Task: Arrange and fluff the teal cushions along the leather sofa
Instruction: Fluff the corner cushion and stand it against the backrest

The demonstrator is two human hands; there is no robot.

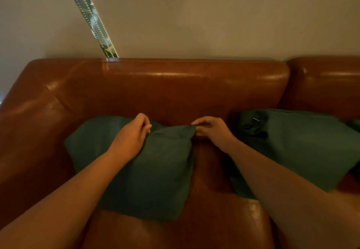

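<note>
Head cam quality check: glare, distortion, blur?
Head view: dim, warm light; glare streaks along the sofa backrest and seat front; wide-angle bend stretches both forearms; slightly soft overall, teal cushion texture muddy; left hand and right hand readable.

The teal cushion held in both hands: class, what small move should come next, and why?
Probably lift and shake it. The left hand and right hand each pinch the top edge of the cushion, which sags in the middle and lies slumped on the leather sofa, not yet upright against the backrest.

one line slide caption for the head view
Both hands, left hand and right hand, pinch the top edge of a teal cushion on the leather sofa.
</note>
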